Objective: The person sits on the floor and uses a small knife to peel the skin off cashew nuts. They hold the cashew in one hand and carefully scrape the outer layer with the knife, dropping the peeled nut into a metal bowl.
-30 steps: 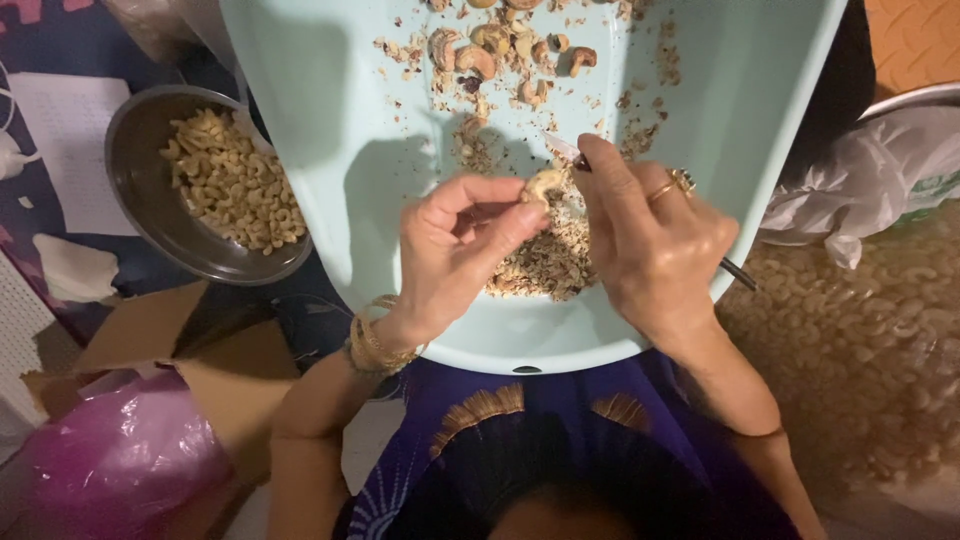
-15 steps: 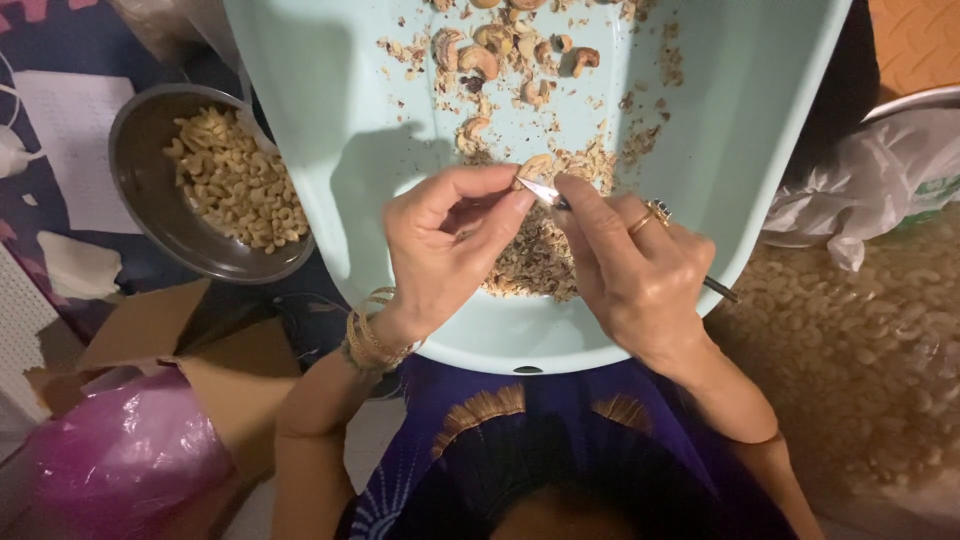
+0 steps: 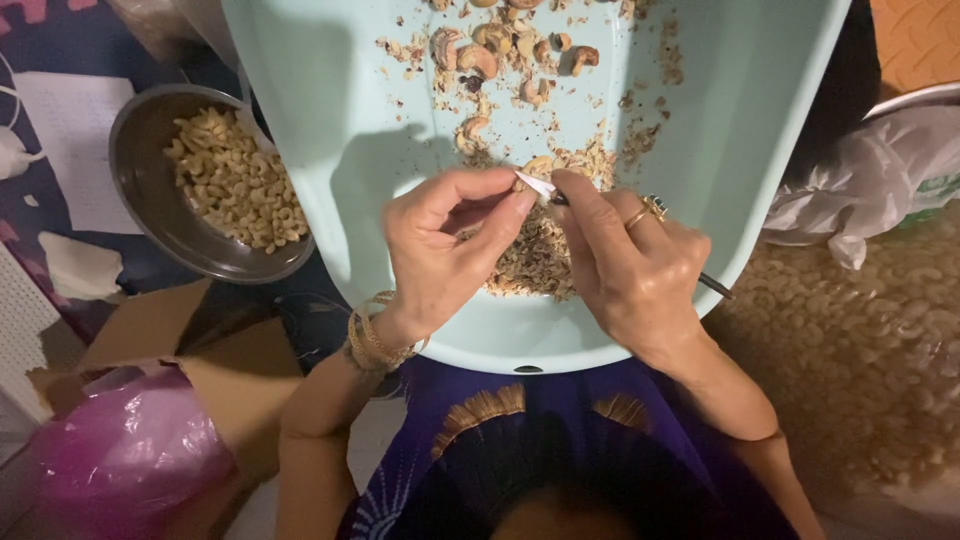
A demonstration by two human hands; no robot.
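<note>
— Dim floor clutter is surrounding everything in the head view: a crumpled pink plastic bag (image 3: 125, 465) is sitting on brown cardboard (image 3: 215, 350) at the lower left, and a wide heap of pale cashew nuts (image 3: 860, 370) is spreading out on the right. What is lying across the lap?

— A large pale-blue plastic basin (image 3: 330, 130) is resting there, its near rim tilting toward the person, probably so the scraps are gathering within easy reach. A pile of brown husk flakes (image 3: 530, 260) is collecting near that rim, and curved unpeeled cashews (image 3: 480, 55) are lying toward the far edge.

— And the hands?

— The left hand (image 3: 440, 255), wearing gold bangles (image 3: 375, 340) at the wrist, is pinching a single small whitish cashew kernel (image 3: 532, 180) between thumb and fingertips, holding it up above the husk pile so peelings are falling into the basin. The right hand (image 3: 635, 265), with a gold ring (image 3: 650, 210), is closing around a thin dark metal pick (image 3: 715, 287); its tip is meeting the kernel, and the handle end is poking out past the palm toward the basin's right rim.

— Where are the cleaned ones going?

— Seemingly into the round grey steel bowl (image 3: 135, 150) just beside the basin's left edge, which is holding pale peeled nuts (image 3: 230, 180). It is sitting close, likely to keep the left hand's reach short. A crumpled clear plastic bag (image 3: 870, 180) is lying beyond the basin's right rim.
</note>
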